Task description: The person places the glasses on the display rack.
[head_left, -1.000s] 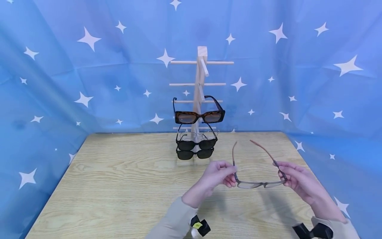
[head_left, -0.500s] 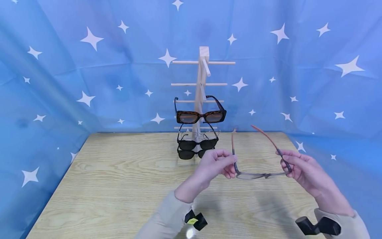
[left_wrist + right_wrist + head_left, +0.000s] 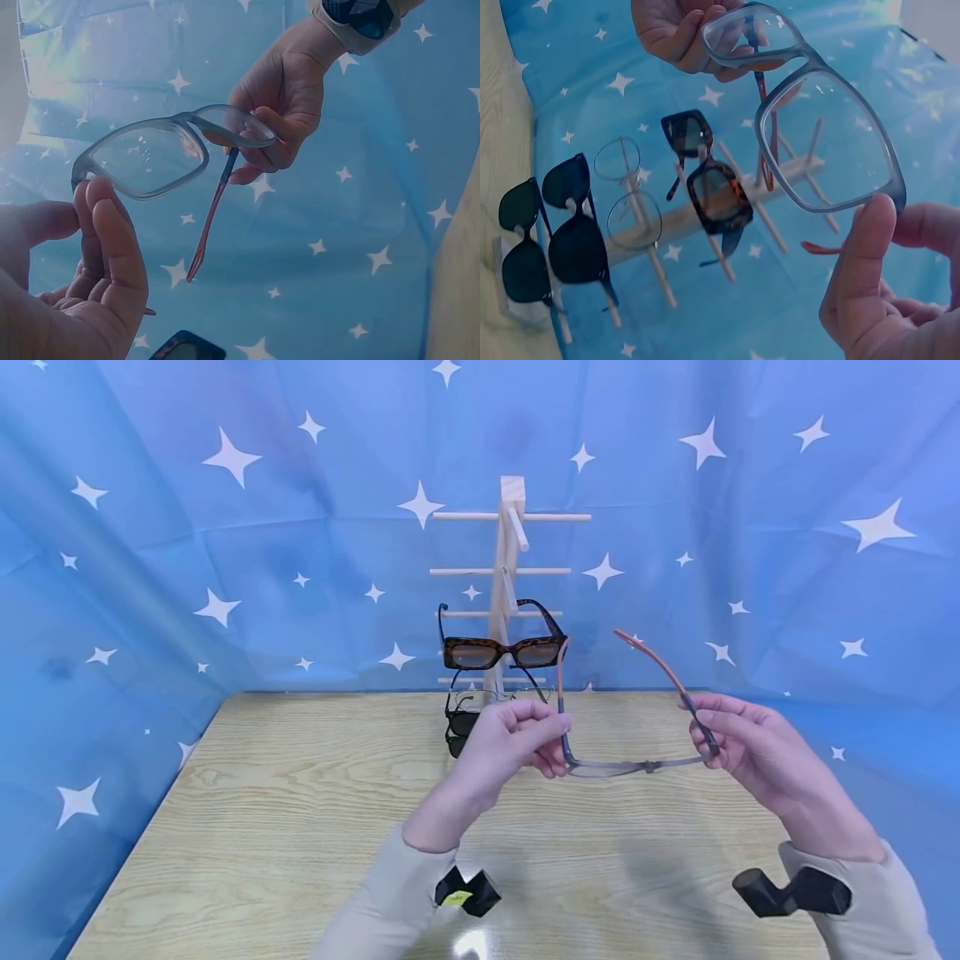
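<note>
A pair of eyeglasses (image 3: 651, 767) with a grey frame and reddish-orange temple tips is held up between both hands, its temples unfolded and pointing toward the stand. My left hand (image 3: 498, 747) pinches the left temple close to the hinge. At the opposite hinge, the right hand (image 3: 765, 760) grips the other temple between thumb and fingers. Clear lenses show in the left wrist view. Ahead and to the left is a wooden display stand (image 3: 506, 556) with crosswise pegs. The left temple's tip overlaps the tortoiseshell sunglasses (image 3: 510, 652) on the stand in the head view.
Lower on the stand hang thin metal-rimmed glasses (image 3: 658, 221) and two pairs of black sunglasses, one of them the dark pair (image 3: 577, 251). The stand's two upper peg rows carry nothing. A wood-grain table (image 3: 262, 827) meets a blue star-patterned curtain (image 3: 300, 510) behind.
Both hands have raised the eyeglasses from low over the table and lately shifted them left toward the stand. The left hand now covers part of the black sunglasses in the head view.
</note>
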### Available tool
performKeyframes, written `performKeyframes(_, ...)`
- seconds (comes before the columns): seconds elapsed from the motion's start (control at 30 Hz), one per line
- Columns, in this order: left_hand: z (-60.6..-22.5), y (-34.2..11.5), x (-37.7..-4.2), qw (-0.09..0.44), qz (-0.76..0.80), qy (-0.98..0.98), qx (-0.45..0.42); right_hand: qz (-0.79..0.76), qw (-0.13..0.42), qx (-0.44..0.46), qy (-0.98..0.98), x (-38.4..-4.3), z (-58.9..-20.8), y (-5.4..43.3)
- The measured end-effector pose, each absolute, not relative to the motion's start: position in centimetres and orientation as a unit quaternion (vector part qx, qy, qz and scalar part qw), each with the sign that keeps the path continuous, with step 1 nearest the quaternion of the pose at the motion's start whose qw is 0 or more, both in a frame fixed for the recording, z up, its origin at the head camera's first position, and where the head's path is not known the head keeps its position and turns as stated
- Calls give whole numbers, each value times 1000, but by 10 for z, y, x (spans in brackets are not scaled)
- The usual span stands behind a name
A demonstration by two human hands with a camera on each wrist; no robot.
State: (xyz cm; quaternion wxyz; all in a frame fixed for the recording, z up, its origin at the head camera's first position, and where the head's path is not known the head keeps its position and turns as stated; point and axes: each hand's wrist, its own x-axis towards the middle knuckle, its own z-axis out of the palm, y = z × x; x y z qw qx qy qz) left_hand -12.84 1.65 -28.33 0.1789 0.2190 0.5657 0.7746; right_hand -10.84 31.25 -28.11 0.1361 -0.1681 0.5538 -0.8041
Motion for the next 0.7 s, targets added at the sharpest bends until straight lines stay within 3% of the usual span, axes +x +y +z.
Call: performKeyframes(0.7, -252, -33, -146, 78, 789, 578, 193, -780, 128, -146, 595, -149, -230, 249)
